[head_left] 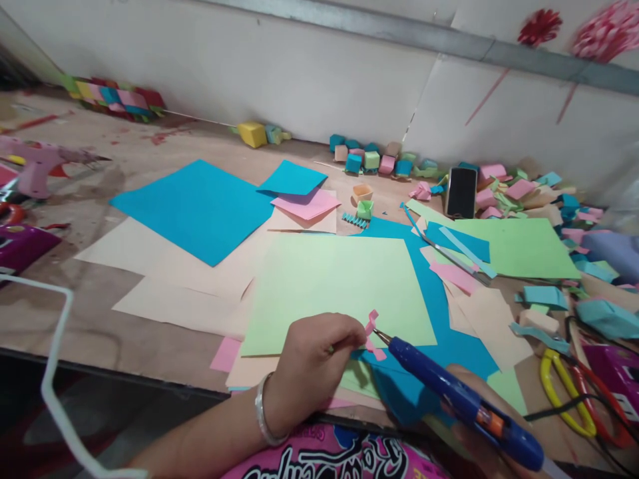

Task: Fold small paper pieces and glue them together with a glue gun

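My left hand [319, 359] pinches a small folded strip of pink paper [372, 324] over the front of a light green sheet [329, 286]. A blue glue gun [449, 392] slants up from the lower right, gripped by my right hand [479, 426], which is partly hidden behind it. The gun's metal nozzle [381, 336] is at the pink strip; whether it touches, I cannot tell. Under the green sheet lies a larger blue sheet [449, 332].
Blue sheets [200, 206] and cream sheets [190, 306] spread to the left. Small paper boxes [372, 159] line the wall, beside a dark phone-like object [460, 191]. Yellow-handled scissors [564, 392] lie at right. A pink glue gun [44, 163] stands at far left.
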Tool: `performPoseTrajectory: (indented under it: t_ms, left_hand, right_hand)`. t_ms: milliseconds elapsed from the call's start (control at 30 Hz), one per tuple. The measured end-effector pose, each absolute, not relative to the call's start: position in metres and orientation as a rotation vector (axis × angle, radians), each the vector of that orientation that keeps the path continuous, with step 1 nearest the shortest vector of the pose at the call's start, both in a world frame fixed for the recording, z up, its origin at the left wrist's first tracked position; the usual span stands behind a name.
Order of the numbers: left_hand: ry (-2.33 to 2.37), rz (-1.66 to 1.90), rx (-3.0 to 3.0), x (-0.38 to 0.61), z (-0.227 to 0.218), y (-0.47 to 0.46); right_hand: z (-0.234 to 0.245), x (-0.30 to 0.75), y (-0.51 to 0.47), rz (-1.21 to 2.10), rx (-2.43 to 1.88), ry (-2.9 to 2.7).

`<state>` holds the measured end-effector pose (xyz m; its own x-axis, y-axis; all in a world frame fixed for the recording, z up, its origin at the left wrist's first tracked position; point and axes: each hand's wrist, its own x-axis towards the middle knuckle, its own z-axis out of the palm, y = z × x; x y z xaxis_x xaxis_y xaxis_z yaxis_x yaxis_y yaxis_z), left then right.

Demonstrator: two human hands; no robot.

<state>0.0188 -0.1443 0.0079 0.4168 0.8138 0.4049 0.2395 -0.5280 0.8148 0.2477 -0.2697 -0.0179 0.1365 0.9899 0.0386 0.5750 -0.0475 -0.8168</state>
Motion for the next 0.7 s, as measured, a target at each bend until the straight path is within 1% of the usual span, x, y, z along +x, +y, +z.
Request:
performPoseTrajectory:
  t_ms: [167, 500, 700]
  left_hand:
    - [0.88, 1.052, 1.987, 0.0182, 0.0059, -0.1438]
    - [0.865, 1.077, 2.018, 0.0181, 0.0045, -0.1439]
    - [0.839, 1.006, 2.041, 0.0181, 0.0054, -0.1442]
  right_hand:
    - [-0.0123, 0.2471, -0.2686, 0.812, -1.668, -1.49]
    - [-0.0203, 0.2515, -0.2686, 0.847, -1.549, -1.572]
    - [-0.0177, 0.2497, -0.2692, 0.814, -1.658, -1.549]
